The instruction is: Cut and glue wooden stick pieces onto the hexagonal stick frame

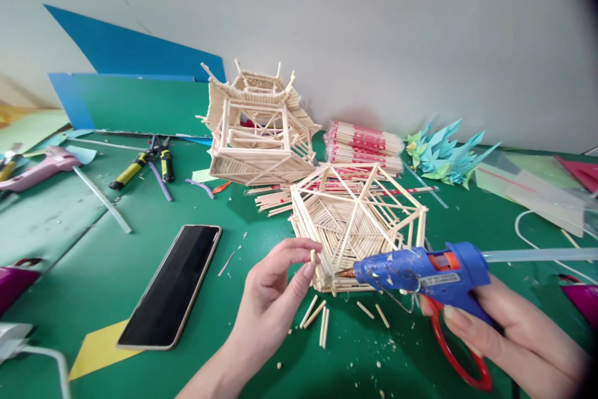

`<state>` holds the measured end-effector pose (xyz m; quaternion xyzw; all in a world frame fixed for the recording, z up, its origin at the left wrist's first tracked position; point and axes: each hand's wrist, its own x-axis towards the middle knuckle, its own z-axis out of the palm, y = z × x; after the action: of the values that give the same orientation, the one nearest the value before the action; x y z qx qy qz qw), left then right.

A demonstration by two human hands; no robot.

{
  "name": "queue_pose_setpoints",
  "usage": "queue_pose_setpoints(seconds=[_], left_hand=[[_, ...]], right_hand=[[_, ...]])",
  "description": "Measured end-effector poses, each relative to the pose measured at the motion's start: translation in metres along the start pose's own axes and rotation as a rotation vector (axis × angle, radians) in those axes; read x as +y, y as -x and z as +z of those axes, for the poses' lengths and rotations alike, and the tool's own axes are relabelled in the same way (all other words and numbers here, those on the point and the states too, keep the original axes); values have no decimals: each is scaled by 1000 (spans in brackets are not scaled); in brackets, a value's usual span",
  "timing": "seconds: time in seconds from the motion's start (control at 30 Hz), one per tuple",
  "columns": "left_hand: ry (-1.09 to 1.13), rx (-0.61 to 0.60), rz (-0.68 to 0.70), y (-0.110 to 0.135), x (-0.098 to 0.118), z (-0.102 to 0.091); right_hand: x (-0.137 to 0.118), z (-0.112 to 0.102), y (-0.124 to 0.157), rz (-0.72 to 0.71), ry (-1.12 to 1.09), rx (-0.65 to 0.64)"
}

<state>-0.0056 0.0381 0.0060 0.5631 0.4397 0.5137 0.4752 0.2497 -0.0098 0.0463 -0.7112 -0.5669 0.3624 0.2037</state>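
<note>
My left hand (268, 302) pinches a short wooden stick (313, 255) between thumb and fingers, at the near left edge of a six-sided stick frame (357, 209). My right hand (518, 330) grips a blue hot glue gun (420, 269) with a clear glue stick in its back. The gun's nozzle points left, at the frame's near left corner. A red looped handle (467, 377), like that of scissors, hangs below the gun, against my right fingers; its other end is hidden. Several cut stick pieces (324, 328) lie in front of the frame.
Behind stands a stick pavilion (256, 131). Bundled sticks (362, 142) and folded paper leaves (451, 153) are to its right. On the left lie a phone (172, 287), yellow-handled pliers (135, 168), a pink glue gun (42, 170) and yellow paper (100, 349). A green board (140, 103) leans behind.
</note>
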Motion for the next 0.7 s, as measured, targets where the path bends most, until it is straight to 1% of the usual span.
queue_pose_setpoints(seconds=[0.1, 0.27, 0.4, 0.5, 0.63, 0.7], left_hand=[[-2, 0, -2, 0, 1, 0], [-3, -1, -18, 0, 4, 2], [15, 1, 12, -1, 4, 1], [9, -11, 0, -1, 5, 0], [1, -17, -11, -1, 4, -1], [2, -16, -11, -2, 3, -2]], right_hand=[[0, -1, 0, 4, 6, 9], [4, -8, -1, -20, 40, -99], [3, -11, -2, -31, 58, -126], [2, -12, -2, -35, 59, -150], [9, -10, -1, -34, 53, -176], [14, -9, -1, -22, 60, -169]])
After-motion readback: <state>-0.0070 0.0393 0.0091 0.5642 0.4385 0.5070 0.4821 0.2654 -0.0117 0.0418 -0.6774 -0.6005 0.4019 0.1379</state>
